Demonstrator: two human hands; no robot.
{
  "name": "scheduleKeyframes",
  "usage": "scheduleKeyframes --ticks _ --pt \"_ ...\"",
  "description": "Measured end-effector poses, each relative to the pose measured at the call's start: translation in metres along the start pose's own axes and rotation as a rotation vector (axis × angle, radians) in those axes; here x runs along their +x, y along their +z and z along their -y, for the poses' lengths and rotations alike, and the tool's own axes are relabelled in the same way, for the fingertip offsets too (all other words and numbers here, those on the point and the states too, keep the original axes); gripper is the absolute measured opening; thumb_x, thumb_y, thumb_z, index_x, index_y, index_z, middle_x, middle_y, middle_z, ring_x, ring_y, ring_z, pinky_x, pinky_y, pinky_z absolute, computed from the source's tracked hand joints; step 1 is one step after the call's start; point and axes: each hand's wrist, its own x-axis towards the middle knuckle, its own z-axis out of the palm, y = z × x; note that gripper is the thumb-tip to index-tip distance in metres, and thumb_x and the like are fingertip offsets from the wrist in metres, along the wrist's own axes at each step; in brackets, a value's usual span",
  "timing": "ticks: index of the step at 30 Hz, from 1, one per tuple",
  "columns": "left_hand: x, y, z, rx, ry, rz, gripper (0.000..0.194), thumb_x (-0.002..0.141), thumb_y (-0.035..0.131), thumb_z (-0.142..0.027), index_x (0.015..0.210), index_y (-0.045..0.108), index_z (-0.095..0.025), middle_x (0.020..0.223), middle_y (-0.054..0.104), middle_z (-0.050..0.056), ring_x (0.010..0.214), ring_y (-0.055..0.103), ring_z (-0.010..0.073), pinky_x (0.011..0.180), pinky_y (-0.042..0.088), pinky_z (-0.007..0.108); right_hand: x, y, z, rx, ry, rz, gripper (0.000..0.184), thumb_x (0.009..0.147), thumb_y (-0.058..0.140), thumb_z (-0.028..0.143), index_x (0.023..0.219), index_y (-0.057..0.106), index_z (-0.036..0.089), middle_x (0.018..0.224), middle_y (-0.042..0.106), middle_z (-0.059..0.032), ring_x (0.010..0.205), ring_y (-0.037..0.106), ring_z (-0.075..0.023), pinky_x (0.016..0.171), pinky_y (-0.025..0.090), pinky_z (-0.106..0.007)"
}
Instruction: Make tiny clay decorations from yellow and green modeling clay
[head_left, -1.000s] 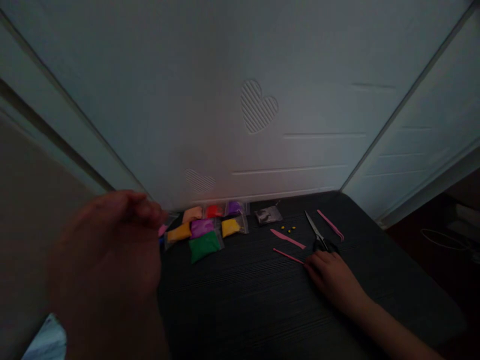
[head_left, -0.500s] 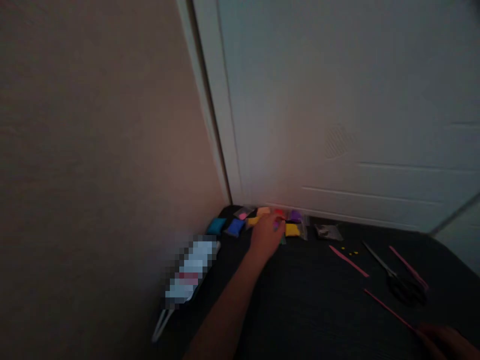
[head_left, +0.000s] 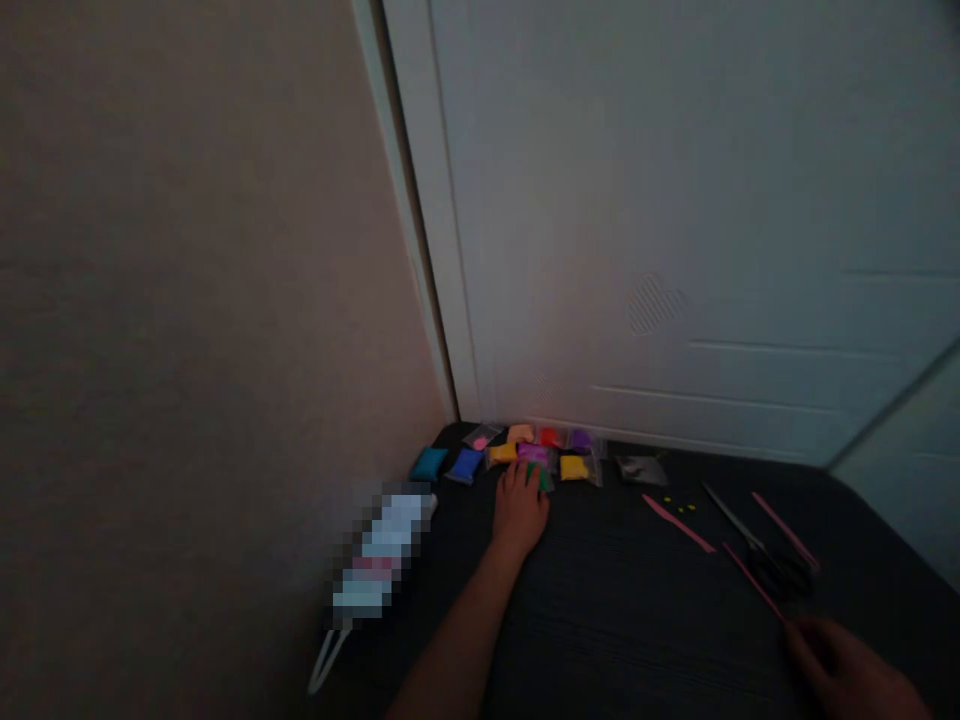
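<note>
My left hand (head_left: 520, 508) reaches to the back of the dark table, its fingers stretched out and slightly apart. Its fingertips touch or lie over a green clay packet (head_left: 538, 477), partly hidden by them. Just behind is a magenta packet (head_left: 533, 454). At the lower right, my right hand (head_left: 851, 662) pinches the near end of a thin pink modelling tool (head_left: 752, 582), whose tip points away to the left. Beside that tool lie black-handled scissors (head_left: 757, 550), a pink clay knife (head_left: 679, 523) and another pink tool (head_left: 784, 530).
More clay packets line the back: teal (head_left: 430, 464), blue (head_left: 466, 465), purple (head_left: 582, 440), yellow (head_left: 574, 468). Tiny yellow bits (head_left: 680, 508) sit near a clear bag (head_left: 642, 470). A pixelated pale package (head_left: 382, 555) lies by the left wall; a white door (head_left: 570, 250) stands behind.
My left hand has drawn back from the rear packets to the green one, uncovering the magenta and red packets. My right hand has come further into view with the pink tool; the view shifted slightly.
</note>
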Motion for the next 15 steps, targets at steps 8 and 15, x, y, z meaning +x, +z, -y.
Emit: scheduleKeyframes --ticks 8,15 --pt "0.005 -0.009 -0.002 0.056 0.025 -0.031 0.042 0.077 0.042 -0.025 0.119 0.044 -0.018 0.124 0.043 0.011 0.119 0.031 0.0256 0.098 0.020 0.044 -0.004 -0.031 0.056 0.046 0.069 0.043 0.031 0.078 0.031 0.045 0.077 0.058 0.028 0.073 0.065 -0.0024 0.069 0.062 -0.0215 0.059 0.044 -0.032" --pt "0.007 -0.006 -0.001 0.097 0.034 -0.039 0.044 0.078 0.040 -0.026 0.120 0.041 -0.016 0.126 0.042 0.011 0.119 0.030 0.0253 0.100 0.016 0.044 -0.002 -0.032 0.063 0.014 0.084 -0.020 0.033 0.080 0.031 0.041 0.072 0.057 0.022 0.068 0.063 -0.0028 0.067 0.059 -0.0197 0.062 0.038 -0.030"
